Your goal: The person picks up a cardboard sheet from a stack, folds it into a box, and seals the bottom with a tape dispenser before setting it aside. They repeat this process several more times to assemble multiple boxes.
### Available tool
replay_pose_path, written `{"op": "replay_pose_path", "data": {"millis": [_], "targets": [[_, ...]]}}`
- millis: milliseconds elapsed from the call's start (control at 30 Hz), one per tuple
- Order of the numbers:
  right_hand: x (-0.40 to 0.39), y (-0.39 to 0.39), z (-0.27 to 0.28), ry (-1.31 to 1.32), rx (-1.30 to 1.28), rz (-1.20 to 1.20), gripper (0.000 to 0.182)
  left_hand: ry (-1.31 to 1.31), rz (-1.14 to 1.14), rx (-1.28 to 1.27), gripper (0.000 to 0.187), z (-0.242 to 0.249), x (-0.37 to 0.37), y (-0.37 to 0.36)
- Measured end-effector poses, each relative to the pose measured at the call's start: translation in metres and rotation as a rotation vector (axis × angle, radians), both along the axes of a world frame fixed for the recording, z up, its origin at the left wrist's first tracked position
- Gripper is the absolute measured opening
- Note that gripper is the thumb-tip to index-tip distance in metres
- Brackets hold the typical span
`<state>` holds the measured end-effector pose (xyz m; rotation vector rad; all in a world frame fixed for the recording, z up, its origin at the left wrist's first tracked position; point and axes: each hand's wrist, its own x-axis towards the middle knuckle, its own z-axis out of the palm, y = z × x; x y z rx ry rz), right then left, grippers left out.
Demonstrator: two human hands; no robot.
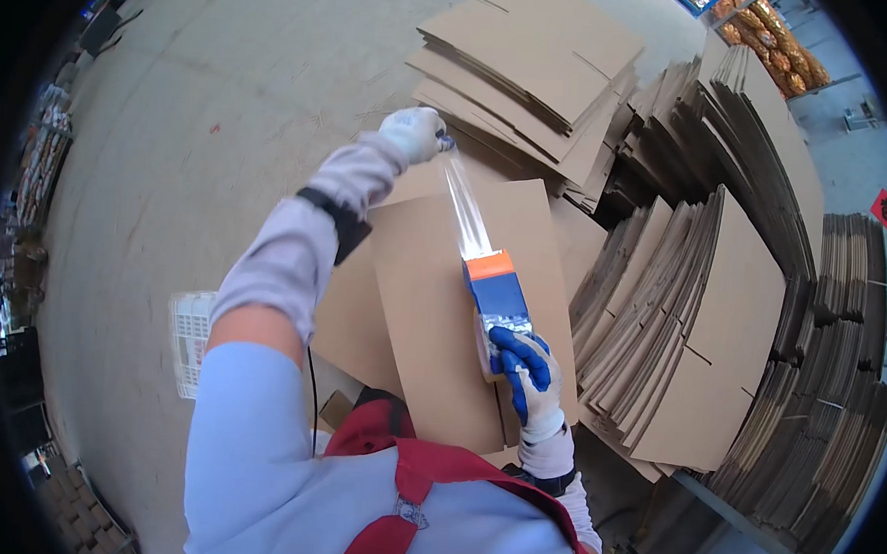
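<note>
My right hand [533,375], in a white glove with blue palm coating, grips a blue and orange tape dispenser [500,294] over a cardboard box [441,326]. From the dispenser's orange end a strip of clear tape [464,204] stretches up to my left hand [412,135]. Its gloved fingers are closed on the tape's free end, beyond the box's far edge. The box lies in front of my body, with a dark seam showing near its lower edge.
Flat cardboard sheets [532,53] are piled beyond the box. More folded cartons [699,328] stand packed at the right, close to my right arm. A white plastic crate [189,345] sits on the floor [171,166] at the left.
</note>
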<state>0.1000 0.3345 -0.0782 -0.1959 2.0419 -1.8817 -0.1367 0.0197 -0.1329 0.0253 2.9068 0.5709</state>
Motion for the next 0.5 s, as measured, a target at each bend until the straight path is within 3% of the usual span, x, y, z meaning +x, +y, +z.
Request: {"op": "replay_pose_path", "data": {"millis": [67, 100, 200, 267, 400, 467, 500], "targets": [[-0.007, -0.004, -0.002, 0.237, 0.163, 0.035, 0.03, -0.349, -0.033, -0.056, 0.031, 0.001, -0.007, 0.014], [-0.008, -0.007, -0.001, 0.236, 0.159, 0.031, 0.03, -0.349, -0.036, -0.061, 0.031, -0.012, -0.004, 0.016], [-0.01, -0.01, 0.002, 0.093, 0.183, 0.002, 0.029, -0.419, -0.134, -0.169, 0.034, -0.108, -0.002, 0.02], [-0.007, -0.007, -0.005, 0.181, 0.161, 0.011, 0.029, -0.513, -0.382, -0.349, 0.039, -0.163, -0.023, -0.012], [-0.006, -0.01, -0.001, 0.111, 0.081, -0.026, 0.027, -0.439, -0.222, -0.246, 0.048, -0.045, -0.024, 0.006], [-0.006, -0.004, -0.021, 0.091, -0.13, 0.024, 0.03, -0.451, -0.131, -0.171, 0.054, 0.001, -0.006, 0.028], [-0.005, -0.002, -0.05, 0.117, -0.073, 0.016, 0.028, -0.229, -0.086, -0.09, 0.058, 0.003, 0.004, 0.047]]}}
